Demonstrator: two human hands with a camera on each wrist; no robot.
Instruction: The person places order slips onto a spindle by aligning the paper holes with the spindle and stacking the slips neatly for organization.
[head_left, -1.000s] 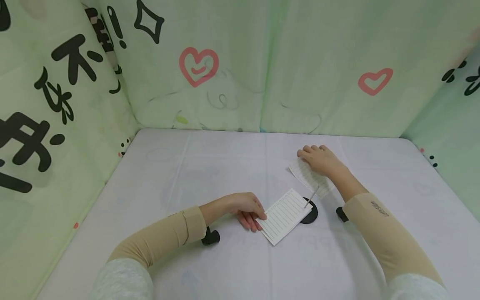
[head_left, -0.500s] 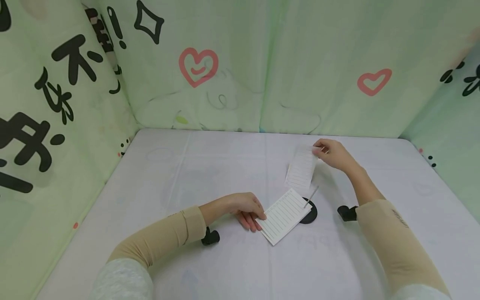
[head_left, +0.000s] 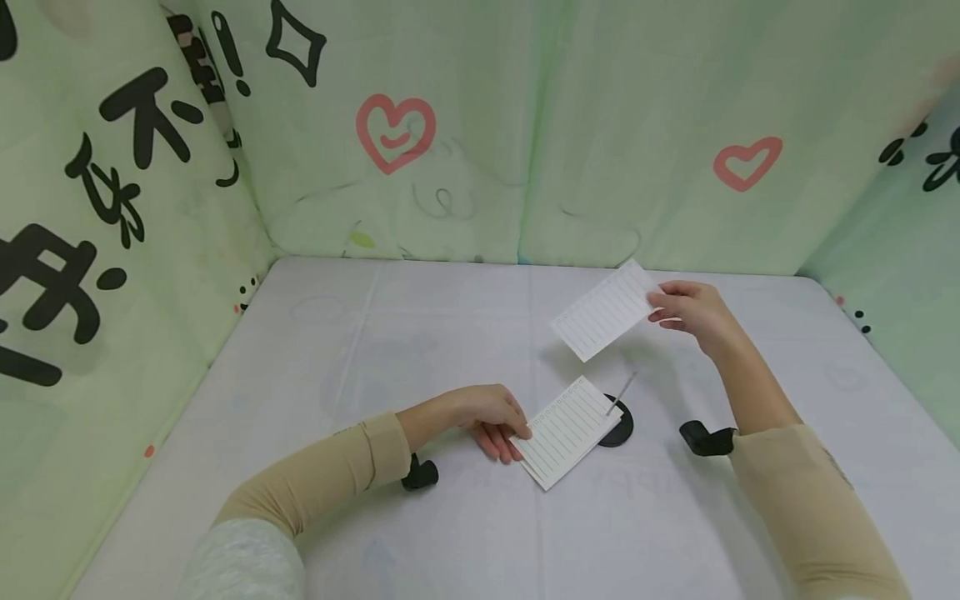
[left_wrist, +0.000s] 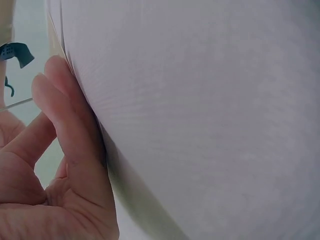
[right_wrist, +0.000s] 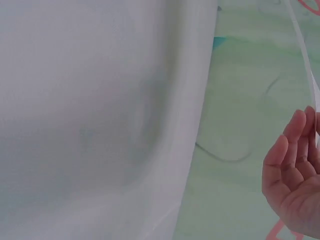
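A bill spike with a round black base [head_left: 622,430] stands on the table, its thin metal rod [head_left: 622,395] poking up at the right end of a small pile of lined paper slips [head_left: 562,433]. My left hand [head_left: 497,419] pinches the pile's left edge, thumb above; the left wrist view shows its fingers [left_wrist: 75,115] close to the white surface. Behind the spike, raised off the table, a single lined slip [head_left: 606,312] is pinched at its right edge by my right hand [head_left: 693,315]. In the right wrist view this slip appears nearly edge-on.
A white cloth covers the table [head_left: 420,333]. Pale green printed curtains [head_left: 465,150] enclose its back and sides. Black wrist cameras jut out beside both hands, the right one [head_left: 705,438] hanging right of the spike.
My right hand has lifted a slip from behind the spike, moved slightly right and turned it to lie diagonally in the air. The left hand and the pile have stayed put.
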